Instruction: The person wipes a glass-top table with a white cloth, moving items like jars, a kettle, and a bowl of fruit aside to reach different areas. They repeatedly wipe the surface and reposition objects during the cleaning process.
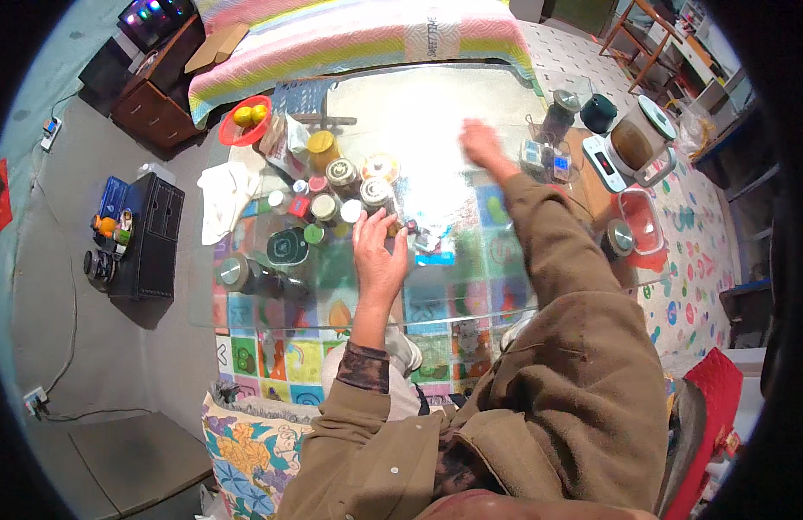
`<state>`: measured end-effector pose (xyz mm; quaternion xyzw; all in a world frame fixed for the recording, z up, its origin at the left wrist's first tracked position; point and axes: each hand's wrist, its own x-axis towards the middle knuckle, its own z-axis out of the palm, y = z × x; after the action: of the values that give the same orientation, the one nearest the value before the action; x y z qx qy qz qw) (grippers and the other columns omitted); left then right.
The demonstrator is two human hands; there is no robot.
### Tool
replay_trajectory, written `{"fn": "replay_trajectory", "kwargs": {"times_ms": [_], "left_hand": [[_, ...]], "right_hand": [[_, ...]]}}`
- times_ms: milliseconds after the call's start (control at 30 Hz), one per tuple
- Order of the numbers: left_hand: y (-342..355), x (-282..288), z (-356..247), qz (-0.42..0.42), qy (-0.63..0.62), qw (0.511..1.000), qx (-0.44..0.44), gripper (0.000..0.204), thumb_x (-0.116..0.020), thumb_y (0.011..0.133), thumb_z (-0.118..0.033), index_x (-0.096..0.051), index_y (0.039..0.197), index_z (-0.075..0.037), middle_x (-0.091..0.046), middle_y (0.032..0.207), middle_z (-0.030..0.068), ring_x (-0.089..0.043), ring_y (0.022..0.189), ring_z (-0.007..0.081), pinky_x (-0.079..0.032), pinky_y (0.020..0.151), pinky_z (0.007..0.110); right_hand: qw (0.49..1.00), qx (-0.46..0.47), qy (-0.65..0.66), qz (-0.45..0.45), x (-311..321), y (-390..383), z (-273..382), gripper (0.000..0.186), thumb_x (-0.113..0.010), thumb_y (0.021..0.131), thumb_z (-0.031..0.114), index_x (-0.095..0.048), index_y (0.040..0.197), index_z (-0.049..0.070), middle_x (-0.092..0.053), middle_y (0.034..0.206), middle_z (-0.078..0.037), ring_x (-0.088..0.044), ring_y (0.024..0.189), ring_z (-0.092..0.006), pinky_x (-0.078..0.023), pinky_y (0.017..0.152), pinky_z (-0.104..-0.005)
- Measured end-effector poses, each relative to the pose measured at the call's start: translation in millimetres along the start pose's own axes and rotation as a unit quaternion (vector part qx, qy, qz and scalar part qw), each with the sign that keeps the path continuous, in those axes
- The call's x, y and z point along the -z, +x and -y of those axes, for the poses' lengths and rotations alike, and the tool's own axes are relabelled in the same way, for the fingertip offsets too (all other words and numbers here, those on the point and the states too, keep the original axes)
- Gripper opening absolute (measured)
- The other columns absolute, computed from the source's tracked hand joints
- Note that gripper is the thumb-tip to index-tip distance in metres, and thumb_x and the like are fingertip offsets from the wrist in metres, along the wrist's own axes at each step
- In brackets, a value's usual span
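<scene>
My left hand has bent, separated fingers at the front of a cluster of lidded jars, beside a white round lid and a silver-lidded jar; no object shows in its grasp. My right hand is blurred over the bright, glaring glass tabletop, its fingers curled and hard to make out. Small red, green and white containers and a yellow-lidded jar are among the cluster.
Right: small devices, dark bottle, kettle on base, plastic container. Left: red fruit bowl, white cloth, dark lidded bottle, black cabinet. A quilted bed lies beyond the table.
</scene>
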<state>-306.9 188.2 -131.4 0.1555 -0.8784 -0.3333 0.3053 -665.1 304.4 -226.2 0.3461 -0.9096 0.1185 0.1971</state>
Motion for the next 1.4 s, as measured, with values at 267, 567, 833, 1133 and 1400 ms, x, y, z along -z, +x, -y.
{"fn": "replay_trajectory", "kwargs": {"times_ms": [267, 567, 833, 1133, 1400], "left_hand": [[8.9, -6.8, -12.3, -0.017, -0.028, 0.999, 0.017, 0.026, -0.071, 0.085, -0.009, -0.070, 0.111, -0.005, -0.067, 0.123, 0.0132, -0.055, 0.125, 0.0365, -0.042, 0.108, 0.044], [-33.3, 9.2, -43.5, 0.170, -0.067, 0.982, -0.056, 0.031, -0.073, 0.086, -0.017, -0.068, 0.115, -0.006, -0.065, 0.127, 0.0151, -0.052, 0.130, 0.0399, -0.038, 0.111, 0.051], [-18.2, 0.7, -39.7, 0.173, -0.132, 0.976, -0.002, 0.027, -0.071, 0.087, -0.009, -0.068, 0.113, -0.004, -0.070, 0.116, 0.0143, -0.064, 0.110, 0.0343, -0.050, 0.097, 0.043], [-6.8, -12.2, -32.8, 0.125, -0.134, 0.983, -0.012, 0.021, -0.068, 0.088, -0.004, -0.069, 0.108, -0.001, -0.071, 0.111, 0.0151, -0.068, 0.104, 0.0305, -0.052, 0.092, 0.037], [-17.4, -11.5, -46.0, 0.163, -0.135, 0.977, -0.012, 0.022, -0.069, 0.088, -0.005, -0.069, 0.109, -0.003, -0.070, 0.112, 0.0152, -0.068, 0.105, 0.0318, -0.053, 0.091, 0.037]], "right_hand": [[0.890, 0.399, 0.182, 0.128, 49.9, -88.7, 154.1, 0.059, -0.054, 0.096, 0.033, -0.043, 0.148, 0.007, -0.038, 0.156, -0.021, -0.033, 0.146, -0.0379, -0.030, 0.116, -0.0503], [0.968, -0.126, -0.029, 0.216, 78.5, -59.2, -159.1, 0.062, -0.044, 0.101, 0.035, -0.032, 0.153, 0.003, -0.028, 0.161, -0.021, -0.026, 0.149, -0.0394, -0.023, 0.121, -0.0486], [0.996, 0.023, 0.075, 0.030, -47.1, 103.0, 51.6, 0.027, -0.053, 0.087, 0.017, -0.063, 0.108, 0.002, -0.065, 0.109, -0.020, -0.063, 0.100, -0.0360, -0.049, 0.086, -0.0494], [0.909, 0.348, 0.210, 0.097, 54.4, -58.7, 144.2, 0.049, -0.054, 0.094, 0.024, -0.049, 0.138, 0.003, -0.047, 0.147, -0.020, -0.043, 0.138, -0.0371, -0.037, 0.109, -0.0476], [0.989, -0.026, 0.037, 0.144, 119.5, -129.1, -95.1, 0.054, -0.048, 0.101, 0.027, -0.041, 0.146, -0.001, -0.036, 0.156, -0.023, -0.034, 0.145, -0.0381, -0.027, 0.119, -0.0467]]}}
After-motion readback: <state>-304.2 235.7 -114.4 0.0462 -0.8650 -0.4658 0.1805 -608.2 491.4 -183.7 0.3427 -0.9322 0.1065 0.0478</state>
